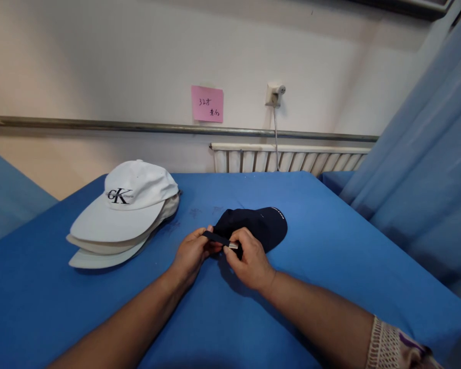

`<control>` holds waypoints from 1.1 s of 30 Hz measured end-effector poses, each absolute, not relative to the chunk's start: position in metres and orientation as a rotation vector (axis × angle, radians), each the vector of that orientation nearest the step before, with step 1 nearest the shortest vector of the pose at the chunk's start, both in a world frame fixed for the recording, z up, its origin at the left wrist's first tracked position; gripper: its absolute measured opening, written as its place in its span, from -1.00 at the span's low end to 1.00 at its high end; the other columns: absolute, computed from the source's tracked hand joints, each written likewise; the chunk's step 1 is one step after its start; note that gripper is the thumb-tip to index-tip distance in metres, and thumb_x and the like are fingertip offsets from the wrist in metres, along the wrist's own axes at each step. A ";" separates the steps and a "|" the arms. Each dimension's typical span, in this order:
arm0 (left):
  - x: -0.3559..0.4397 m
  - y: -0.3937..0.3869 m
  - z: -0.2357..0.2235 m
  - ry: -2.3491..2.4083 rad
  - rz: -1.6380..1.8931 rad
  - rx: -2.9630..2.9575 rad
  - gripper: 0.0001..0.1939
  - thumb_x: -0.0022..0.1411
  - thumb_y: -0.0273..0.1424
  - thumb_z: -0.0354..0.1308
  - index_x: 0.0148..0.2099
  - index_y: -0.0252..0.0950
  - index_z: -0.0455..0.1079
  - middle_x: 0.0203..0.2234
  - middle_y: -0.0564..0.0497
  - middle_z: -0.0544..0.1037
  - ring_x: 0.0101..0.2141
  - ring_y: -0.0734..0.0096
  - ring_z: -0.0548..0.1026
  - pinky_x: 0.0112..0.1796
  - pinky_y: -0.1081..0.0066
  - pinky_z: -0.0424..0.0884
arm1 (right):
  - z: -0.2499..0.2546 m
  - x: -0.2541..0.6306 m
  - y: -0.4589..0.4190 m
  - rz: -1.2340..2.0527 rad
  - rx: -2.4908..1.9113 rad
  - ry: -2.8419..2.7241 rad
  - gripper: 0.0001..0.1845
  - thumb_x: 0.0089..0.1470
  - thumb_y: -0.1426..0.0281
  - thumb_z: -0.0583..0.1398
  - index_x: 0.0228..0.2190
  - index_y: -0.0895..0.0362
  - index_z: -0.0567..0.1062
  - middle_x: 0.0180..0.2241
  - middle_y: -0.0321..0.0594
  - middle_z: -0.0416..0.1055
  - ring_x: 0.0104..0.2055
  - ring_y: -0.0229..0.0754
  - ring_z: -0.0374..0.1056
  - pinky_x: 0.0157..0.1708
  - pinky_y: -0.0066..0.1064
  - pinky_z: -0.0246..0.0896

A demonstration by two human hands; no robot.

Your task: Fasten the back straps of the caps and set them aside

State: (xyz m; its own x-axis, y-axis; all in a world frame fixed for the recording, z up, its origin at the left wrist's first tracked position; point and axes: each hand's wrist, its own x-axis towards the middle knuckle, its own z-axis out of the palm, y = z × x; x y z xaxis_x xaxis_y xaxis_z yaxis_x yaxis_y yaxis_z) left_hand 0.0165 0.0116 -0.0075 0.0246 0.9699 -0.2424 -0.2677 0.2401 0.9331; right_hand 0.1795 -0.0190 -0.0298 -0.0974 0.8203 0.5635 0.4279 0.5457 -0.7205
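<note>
A dark navy baseball cap [271, 228] lies on the blue table, its brim pointing away to the right. At its back, the dark strap [217, 238] stretches between my two hands. My left hand [194, 251] is closed on the strap's left end. With thumb and fingers, my right hand [249, 259] pinches the strap at its silver metal buckle [233, 245]. The lower back of the cap is hidden behind both hands.
To the left stands a stack of several light caps, a white cap [126, 205] with black letters on top. Behind the blue table [223, 328] are a radiator [288, 159] and a wall socket [274, 96]. A blue curtain [418, 164] hangs at the right.
</note>
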 end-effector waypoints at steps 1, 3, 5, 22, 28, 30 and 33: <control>0.014 0.013 -0.005 1.137 1.170 0.775 -0.76 0.18 -0.32 0.20 -0.45 -0.33 0.31 -0.57 0.04 0.49 -0.53 0.43 0.52 -0.42 0.44 0.47 | -0.032 0.181 -0.017 0.473 -1.061 -1.661 -0.95 0.12 0.42 0.08 -0.37 0.10 0.34 -0.39 -0.25 0.31 -0.34 -0.20 0.27 -0.29 -0.34 0.21; 0.008 0.018 -0.001 1.151 1.214 0.685 -0.72 0.22 -0.29 0.16 -0.48 -0.32 0.29 -0.54 -0.01 0.51 -0.52 0.38 0.54 -0.45 0.40 0.48 | -0.036 0.186 -0.012 0.507 -1.095 -1.556 -0.87 0.17 0.40 0.03 -0.40 0.10 0.34 -0.44 -0.27 0.30 -0.37 -0.22 0.26 -0.32 -0.35 0.21; 0.000 0.024 0.003 1.135 1.272 0.672 -0.77 0.20 -0.32 0.18 -0.44 -0.33 0.31 -0.47 -0.03 0.53 -0.47 0.35 0.56 -0.40 0.37 0.51 | -0.038 0.190 -0.010 0.555 -1.118 -1.526 -0.86 0.19 0.35 0.05 -0.38 0.10 0.35 -0.43 -0.27 0.32 -0.38 -0.22 0.28 -0.33 -0.35 0.23; 0.008 -0.006 0.012 1.413 0.663 2.059 -0.76 0.13 -0.20 0.18 -0.47 -0.23 0.49 -0.61 0.03 0.50 -0.57 0.32 0.39 -0.48 0.38 0.20 | -0.056 0.328 0.072 0.749 -1.643 -0.843 -0.53 -0.08 0.28 0.30 -0.12 0.23 0.45 0.02 0.17 0.39 0.20 0.18 0.18 0.15 -0.04 0.06; 0.000 0.015 -0.007 1.517 0.902 1.655 -0.77 -0.05 -0.30 0.34 -0.29 -0.24 0.51 -0.46 -0.04 0.57 -0.37 0.15 0.50 -0.31 0.35 0.31 | -0.058 0.315 0.062 1.289 -1.307 -0.797 -0.82 -0.07 0.37 0.33 -0.37 0.20 0.52 -0.35 -0.01 0.56 -0.24 0.00 0.50 -0.32 -0.27 0.42; -0.004 0.022 -0.008 1.443 1.049 1.421 -0.69 -0.07 -0.33 0.36 -0.21 -0.26 0.47 -0.32 -0.07 0.59 -0.25 0.13 0.53 -0.22 0.33 0.36 | -0.052 0.311 0.057 1.435 -1.183 -0.776 -0.86 -0.01 0.42 0.30 -0.35 0.21 0.52 -0.35 -0.02 0.57 -0.30 -0.06 0.51 -0.38 -0.31 0.45; -0.009 0.027 -0.002 1.323 1.320 1.054 -0.68 0.04 -0.32 0.32 -0.13 -0.25 0.43 -0.09 -0.09 0.55 -0.15 0.23 0.53 -0.14 0.35 0.38 | -0.042 0.309 0.053 1.565 -0.932 -0.647 -0.90 0.07 0.49 0.22 -0.29 0.18 0.49 -0.30 -0.11 0.57 -0.30 -0.15 0.52 -0.36 -0.37 0.48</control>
State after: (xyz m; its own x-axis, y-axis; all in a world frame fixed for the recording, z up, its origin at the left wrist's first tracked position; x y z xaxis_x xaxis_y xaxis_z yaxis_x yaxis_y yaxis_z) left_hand -0.0093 0.0274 -0.0017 -0.1707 0.9840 -0.0508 -0.0488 0.0431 0.9979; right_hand 0.3086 0.0535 -0.0423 -0.0396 0.9756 -0.2160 -0.5382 -0.2030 -0.8180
